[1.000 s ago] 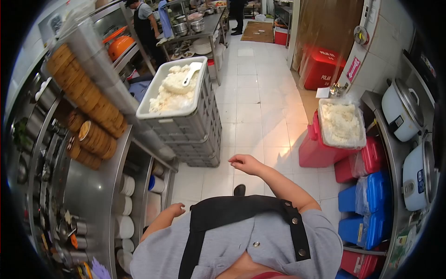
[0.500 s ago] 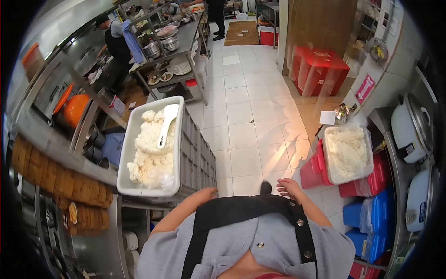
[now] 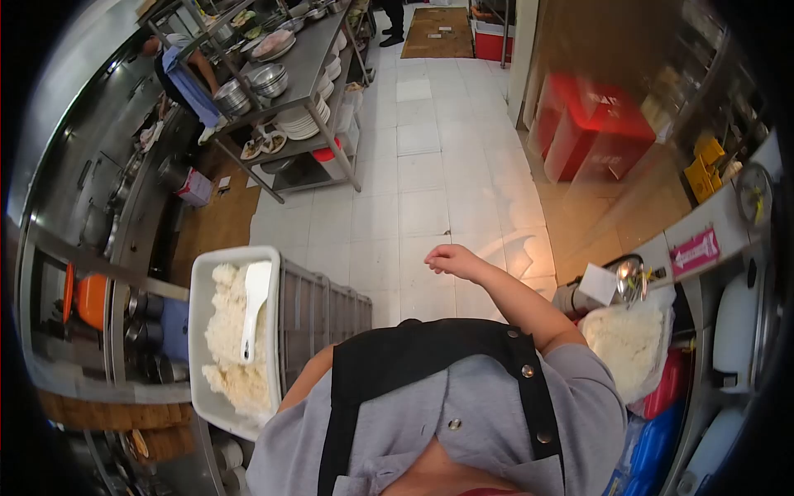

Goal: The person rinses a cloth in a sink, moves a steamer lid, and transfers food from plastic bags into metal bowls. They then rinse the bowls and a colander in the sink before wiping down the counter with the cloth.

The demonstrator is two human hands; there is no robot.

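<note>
My right hand (image 3: 452,260) swings forward over the tiled floor, its fingers loosely curled together and nothing showing in them. Only part of my left forearm (image 3: 308,379) shows beside my body; the hand itself is hidden. Close to that arm stands a white tub (image 3: 276,331) on a stack of grey crates (image 3: 318,314). Cooked rice (image 3: 231,339) partly fills the tub, and a white rice paddle (image 3: 255,310) lies on the rice. On my right, a second plastic-lined container holds more rice (image 3: 624,343).
White tiled floor (image 3: 422,182) runs ahead between a steel shelf table (image 3: 310,62) with bowls and plates, and a red box (image 3: 600,124) behind plastic curtain strips. A co-worker (image 3: 178,74) stands at the left counter. Rice cookers (image 3: 736,322) line the right side.
I have moved forward, so the rice tub and shelf table sit nearer. My right hand has swung forward and its fingers have curled. My left hand has gone out of sight.
</note>
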